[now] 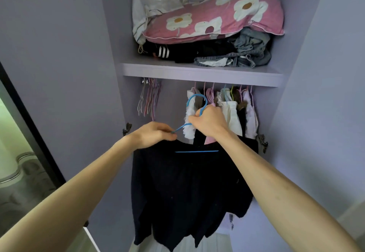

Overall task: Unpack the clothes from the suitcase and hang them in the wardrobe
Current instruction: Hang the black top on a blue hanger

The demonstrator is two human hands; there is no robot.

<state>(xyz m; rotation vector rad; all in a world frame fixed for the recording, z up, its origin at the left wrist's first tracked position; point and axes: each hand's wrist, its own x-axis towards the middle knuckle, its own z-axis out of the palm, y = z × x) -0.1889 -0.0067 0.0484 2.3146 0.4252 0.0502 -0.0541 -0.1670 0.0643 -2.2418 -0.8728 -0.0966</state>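
Observation:
A dark navy garment [187,188] hangs from a blue hanger [197,101] that I hold up inside the open wardrobe. My right hand [209,122] grips the hanger's neck just below its hook. My left hand [156,133] pinches the hanger's left shoulder together with the garment's top edge. The hanger's blue bottom bar shows through the fabric. The hook is below the rail and not over it. Several light clothes [231,111] hang on the rail right behind my right hand. The suitcase is out of view.
Several empty hangers [148,99] hang at the rail's left end. A lilac shelf [201,73] above holds a pink flowered pillow [215,16] on folded dark clothes and jeans. Open wardrobe doors [59,74] flank both sides, with metal hinges near the rail.

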